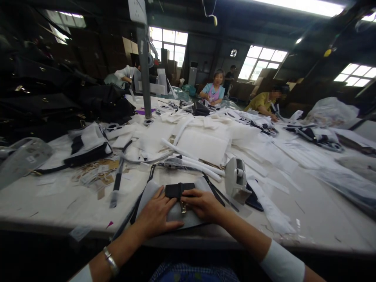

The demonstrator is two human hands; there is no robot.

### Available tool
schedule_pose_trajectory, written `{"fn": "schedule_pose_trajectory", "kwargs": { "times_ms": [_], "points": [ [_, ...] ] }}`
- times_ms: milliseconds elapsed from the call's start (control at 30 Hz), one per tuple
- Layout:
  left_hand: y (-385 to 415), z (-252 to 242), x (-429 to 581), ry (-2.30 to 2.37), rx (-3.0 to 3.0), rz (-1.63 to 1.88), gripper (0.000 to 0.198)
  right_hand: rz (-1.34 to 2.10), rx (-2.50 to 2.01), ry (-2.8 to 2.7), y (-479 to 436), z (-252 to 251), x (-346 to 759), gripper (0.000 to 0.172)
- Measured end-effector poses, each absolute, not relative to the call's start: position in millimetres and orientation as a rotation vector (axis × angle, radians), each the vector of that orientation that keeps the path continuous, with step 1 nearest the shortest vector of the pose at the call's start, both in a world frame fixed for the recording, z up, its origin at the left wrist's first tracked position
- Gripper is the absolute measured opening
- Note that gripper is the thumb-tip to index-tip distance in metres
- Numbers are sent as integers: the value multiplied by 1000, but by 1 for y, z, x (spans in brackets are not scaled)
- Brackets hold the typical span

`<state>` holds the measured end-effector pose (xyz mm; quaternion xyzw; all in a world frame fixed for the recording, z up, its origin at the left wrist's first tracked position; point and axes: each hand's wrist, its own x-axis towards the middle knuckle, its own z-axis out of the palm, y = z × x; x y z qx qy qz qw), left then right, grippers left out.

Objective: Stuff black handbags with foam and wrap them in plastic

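A dark handbag lies at the table's front edge, much of it under a pale wrapping sheet. Across its middle runs a black strap piece with a metal clasp hanging below it. My left hand rests on the wrapped bag, fingers spread, the fingertips close to the strap piece's left part. My right hand has its thumb and fingers closed on the strap piece's right part, just above the clasp. The underside of the right fingers is hidden.
A grey tape dispenser stands right of the bag. White padding tubes and foam sheets lie behind it. Loose tags and another black bag are to the left. A metal post rises beyond. Co-workers work across the table.
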<state>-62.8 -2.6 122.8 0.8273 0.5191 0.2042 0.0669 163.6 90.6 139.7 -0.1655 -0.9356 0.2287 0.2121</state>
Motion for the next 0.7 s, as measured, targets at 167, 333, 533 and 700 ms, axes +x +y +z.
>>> {"fn": "schedule_pose_trajectory", "kwargs": {
  "times_ms": [167, 333, 533, 700],
  "points": [
    [-9, 129, -58, 1648, 2559, 597, 66, 543, -463, -2618, 87, 137, 165, 32],
    [-23, 123, -62, 1796, 2617, 572, 71, 470, -494, -2642, 88, 130, 165, 35],
    [-37, 113, -78, 1817, 2519, 606, 63, 406, -467, -2719, 88, 132, 163, 33],
    [-37, 123, -71, 1783, 2545, 674, 51, 353, -452, -2784, 88, 134, 162, 34]
  ]
}}
